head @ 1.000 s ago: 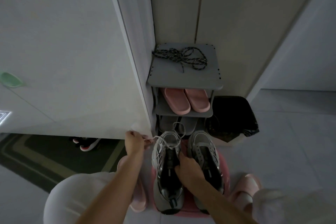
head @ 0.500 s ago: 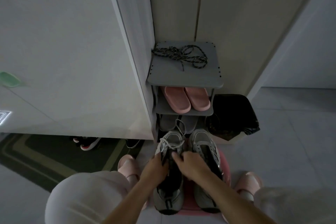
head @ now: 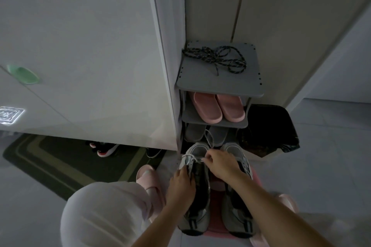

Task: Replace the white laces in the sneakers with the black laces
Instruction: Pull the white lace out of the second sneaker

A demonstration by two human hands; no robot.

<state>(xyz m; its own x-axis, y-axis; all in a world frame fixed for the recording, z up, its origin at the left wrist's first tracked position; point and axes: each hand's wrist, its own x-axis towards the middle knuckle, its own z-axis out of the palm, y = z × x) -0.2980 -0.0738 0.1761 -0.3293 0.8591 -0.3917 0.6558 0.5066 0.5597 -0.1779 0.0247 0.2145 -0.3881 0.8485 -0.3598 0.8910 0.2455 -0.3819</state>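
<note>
Thin white lace (head: 190, 159) pinched by right hand (head: 220, 164); left hand (head: 181, 184) grips sneaker (head: 193, 224).

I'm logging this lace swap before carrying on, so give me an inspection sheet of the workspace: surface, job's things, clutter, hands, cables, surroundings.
Surface: pink stool on the tiled floor, both sneakers on it.
Job's things: laced sneaker carries its white lace; second sneaker beside it; black laces piled on the grey rack.
Clutter: pink slippers on the rack's second shelf; black bag beside the rack.
Hands: left hand grips the laced sneaker; right hand pinches the white lace.
Cables: nothing seen.
Surroundings: white panel, dark mat.
</note>
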